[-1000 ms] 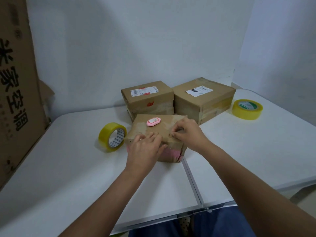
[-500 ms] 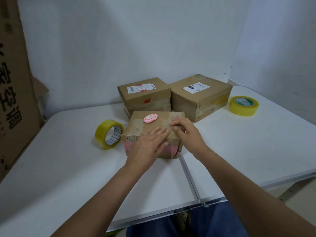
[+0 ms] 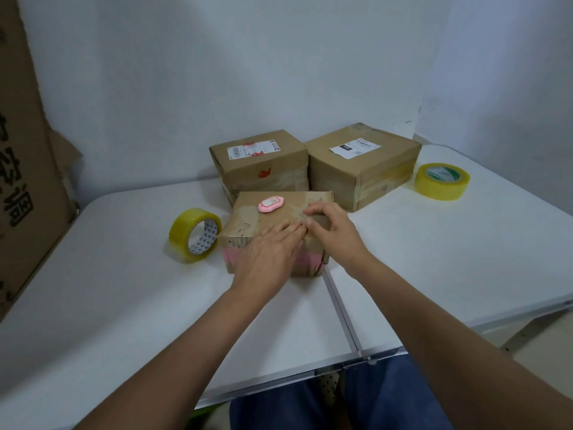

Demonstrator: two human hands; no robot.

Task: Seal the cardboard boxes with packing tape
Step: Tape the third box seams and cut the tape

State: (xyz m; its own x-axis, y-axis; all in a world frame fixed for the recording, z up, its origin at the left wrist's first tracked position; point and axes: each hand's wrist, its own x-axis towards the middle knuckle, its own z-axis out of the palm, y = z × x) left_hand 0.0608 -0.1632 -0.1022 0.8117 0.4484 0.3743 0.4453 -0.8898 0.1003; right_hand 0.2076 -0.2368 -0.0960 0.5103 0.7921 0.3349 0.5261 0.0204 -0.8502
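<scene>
White surface (image 3: pixel 108 305), two panels joined at a metal seam running from the near edge away from the viewer. Small pink oval gadget (image 3: pixel 271 204) with a pale label face, lying flat. Tall brown cardboard sheet (image 3: pixel 21 169) propped upright at far left, large dark printed characters on it, a torn flap jutting from its right edge. Pale grey-white wall (image 3: pixel 248 72) behind, meeting a second wall at a corner on the right. Blue fabric (image 3: pixel 310 408) below the near edge, beside it a strip of dotted pale material (image 3: pixel 329 384).
</scene>
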